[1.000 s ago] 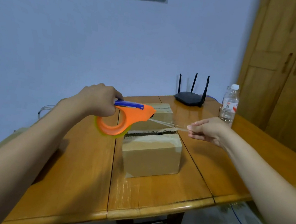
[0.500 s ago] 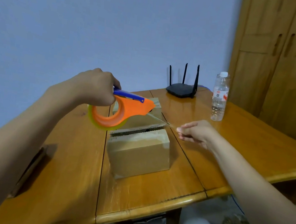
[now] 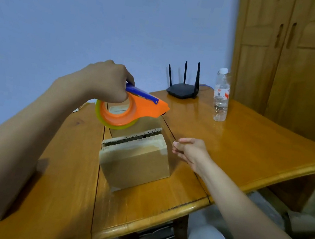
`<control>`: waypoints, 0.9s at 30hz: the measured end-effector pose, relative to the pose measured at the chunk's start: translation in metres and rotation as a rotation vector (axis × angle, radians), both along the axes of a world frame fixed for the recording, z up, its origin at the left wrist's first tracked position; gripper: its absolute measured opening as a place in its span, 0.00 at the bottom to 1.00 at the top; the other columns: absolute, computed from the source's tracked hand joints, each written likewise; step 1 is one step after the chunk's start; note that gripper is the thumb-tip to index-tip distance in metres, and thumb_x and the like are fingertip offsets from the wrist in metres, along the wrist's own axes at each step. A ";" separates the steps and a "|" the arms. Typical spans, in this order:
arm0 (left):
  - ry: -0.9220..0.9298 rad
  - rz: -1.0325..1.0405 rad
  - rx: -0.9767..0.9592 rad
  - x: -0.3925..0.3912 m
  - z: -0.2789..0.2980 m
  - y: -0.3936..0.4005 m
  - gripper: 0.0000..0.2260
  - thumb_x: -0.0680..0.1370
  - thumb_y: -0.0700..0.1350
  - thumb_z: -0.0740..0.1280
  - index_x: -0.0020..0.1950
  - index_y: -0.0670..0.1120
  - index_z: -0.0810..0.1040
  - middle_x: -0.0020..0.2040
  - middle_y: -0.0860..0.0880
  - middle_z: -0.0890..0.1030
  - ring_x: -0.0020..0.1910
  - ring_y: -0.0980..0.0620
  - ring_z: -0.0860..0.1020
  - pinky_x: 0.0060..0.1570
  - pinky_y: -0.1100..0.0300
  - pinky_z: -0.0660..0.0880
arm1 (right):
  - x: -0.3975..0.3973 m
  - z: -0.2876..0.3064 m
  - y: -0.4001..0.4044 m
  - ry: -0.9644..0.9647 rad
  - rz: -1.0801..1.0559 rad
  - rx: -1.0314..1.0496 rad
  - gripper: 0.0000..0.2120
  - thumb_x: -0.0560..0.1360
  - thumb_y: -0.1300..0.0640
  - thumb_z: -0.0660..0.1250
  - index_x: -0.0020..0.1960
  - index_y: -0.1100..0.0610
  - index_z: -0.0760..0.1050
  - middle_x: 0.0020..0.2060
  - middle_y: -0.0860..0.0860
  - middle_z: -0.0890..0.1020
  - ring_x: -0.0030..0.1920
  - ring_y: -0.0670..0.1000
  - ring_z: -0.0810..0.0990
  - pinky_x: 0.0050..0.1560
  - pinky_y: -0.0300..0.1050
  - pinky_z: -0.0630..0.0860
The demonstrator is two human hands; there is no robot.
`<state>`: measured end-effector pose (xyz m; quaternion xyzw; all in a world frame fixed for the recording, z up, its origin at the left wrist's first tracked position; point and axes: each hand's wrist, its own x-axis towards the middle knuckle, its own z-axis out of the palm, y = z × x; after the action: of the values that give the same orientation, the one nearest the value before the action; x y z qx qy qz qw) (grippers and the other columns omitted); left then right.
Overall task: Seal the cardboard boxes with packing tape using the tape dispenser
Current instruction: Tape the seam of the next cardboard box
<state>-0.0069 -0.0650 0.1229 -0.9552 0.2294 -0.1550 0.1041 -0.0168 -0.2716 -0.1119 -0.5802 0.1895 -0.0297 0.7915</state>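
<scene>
1. Your left hand (image 3: 105,81) grips the tape dispenser (image 3: 132,109) above the cardboard box (image 3: 137,157) on the desk (image 3: 249,143); tilting it may land the tape crooked.
2. Your right hand (image 3: 190,149), fingers loosely curled beside the box, may be pinching the tape end, though I cannot tell; slack tape could fold onto itself.

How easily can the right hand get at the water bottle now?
Probably easily: the right hand holds nothing visible, and only bare table lies between it and the water bottle.

A home room: wooden wardrobe (image 3: 299,68); router (image 3: 183,90) on table (image 3: 249,143).
</scene>
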 end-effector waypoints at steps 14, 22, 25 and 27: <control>0.035 0.022 0.041 0.004 0.001 -0.003 0.16 0.75 0.43 0.65 0.62 0.53 0.80 0.37 0.58 0.75 0.37 0.56 0.71 0.39 0.57 0.71 | -0.004 0.005 0.013 0.045 0.079 -0.075 0.15 0.74 0.70 0.73 0.58 0.66 0.76 0.47 0.62 0.84 0.38 0.53 0.83 0.24 0.34 0.74; 0.051 0.042 0.048 0.007 -0.002 0.003 0.16 0.75 0.43 0.66 0.63 0.51 0.80 0.45 0.52 0.78 0.44 0.50 0.73 0.39 0.57 0.71 | 0.009 -0.011 0.022 0.020 -0.013 -0.333 0.09 0.75 0.61 0.74 0.54 0.57 0.78 0.47 0.54 0.83 0.49 0.53 0.81 0.47 0.47 0.80; 0.056 0.047 0.046 0.007 -0.003 0.002 0.16 0.76 0.43 0.66 0.63 0.50 0.80 0.45 0.51 0.78 0.41 0.51 0.73 0.36 0.59 0.69 | 0.012 -0.011 0.022 0.038 -0.021 -0.411 0.12 0.72 0.57 0.77 0.49 0.51 0.75 0.48 0.54 0.83 0.49 0.54 0.83 0.52 0.55 0.83; 0.060 0.054 0.033 0.008 -0.004 0.002 0.16 0.76 0.43 0.66 0.63 0.50 0.80 0.46 0.52 0.78 0.42 0.51 0.73 0.38 0.59 0.70 | 0.010 -0.012 0.022 0.064 0.010 -0.470 0.16 0.70 0.57 0.78 0.46 0.48 0.72 0.50 0.54 0.82 0.51 0.55 0.82 0.53 0.56 0.82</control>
<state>0.0012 -0.0627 0.1193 -0.9635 0.2089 -0.1197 0.1173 -0.0065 -0.2498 -0.1243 -0.7501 0.1996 -0.0507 0.6284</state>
